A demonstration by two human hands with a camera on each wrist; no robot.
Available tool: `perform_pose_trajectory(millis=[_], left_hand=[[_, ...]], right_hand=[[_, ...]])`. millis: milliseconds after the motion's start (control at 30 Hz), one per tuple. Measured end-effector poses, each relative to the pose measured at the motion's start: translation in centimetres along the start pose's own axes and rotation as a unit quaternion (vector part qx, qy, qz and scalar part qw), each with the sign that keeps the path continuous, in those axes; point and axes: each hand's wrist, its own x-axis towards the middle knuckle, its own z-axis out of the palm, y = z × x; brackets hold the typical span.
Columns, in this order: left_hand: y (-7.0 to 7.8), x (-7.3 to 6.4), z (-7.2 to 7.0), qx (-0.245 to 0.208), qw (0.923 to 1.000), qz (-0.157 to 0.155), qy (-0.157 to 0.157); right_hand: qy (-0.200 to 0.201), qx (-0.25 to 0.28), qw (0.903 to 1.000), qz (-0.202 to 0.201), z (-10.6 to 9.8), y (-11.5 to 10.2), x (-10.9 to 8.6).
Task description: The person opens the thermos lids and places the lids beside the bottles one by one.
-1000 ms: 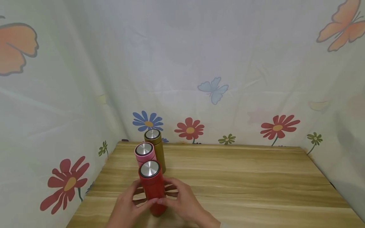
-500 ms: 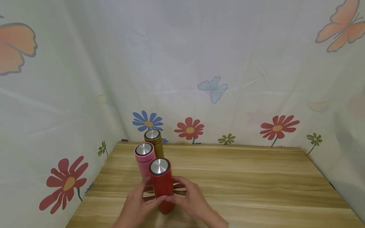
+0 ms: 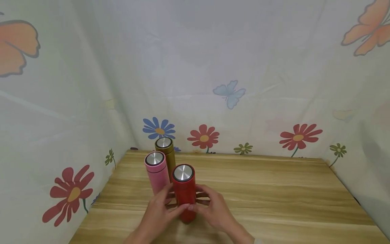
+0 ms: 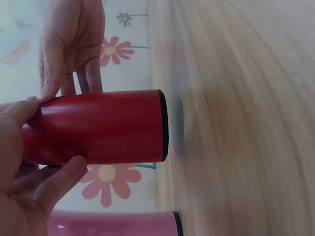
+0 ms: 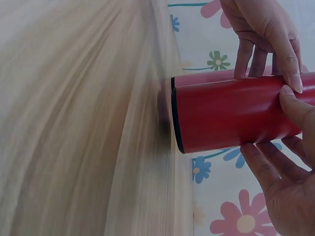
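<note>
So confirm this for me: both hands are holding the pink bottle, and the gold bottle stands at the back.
Not the pink bottle: the left hand and right hand hold the red bottle, as the head view shows. The gold bottle does stand at the back.

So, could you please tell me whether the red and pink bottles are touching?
Apart: the left wrist view shows flowered backdrop between the red bottle and the pink bottle.

Wood-grain table [image 3: 274, 196] bears pink bottle [image 3: 158, 178], gold bottle [image 3: 171, 159] seemingly upright behind.
</note>
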Motion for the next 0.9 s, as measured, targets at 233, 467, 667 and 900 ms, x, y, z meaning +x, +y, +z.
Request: perform_pose_trajectory(millis=[233, 467, 667, 900], left_hand=[[0.1, 0.9, 1.1, -0.021, 0.9997, 0.007, -0.013], [0.2, 1.6, 2.1, -0.011, 0.9991, 0.033, -0.023], [0.3, 2.1, 3.0, -0.024, 0.998, 0.044, -0.039], [1.0, 2.7, 4.1, -0.043, 0.9963, 0.056, -0.049]], right_hand=[[0.017, -0.007, 0.9998, 0.001, -1.2, 0.2, -0.2], [0.026, -0.023, 0.9994, 0.007, -2.4, 0.4, -0.5], [0.031, -0.035, 0.9987, 0.019, -3.4, 0.6, -0.8], [0.052, -0.034, 0.9977, 0.027, -4.5, 0.8, -1.1]])
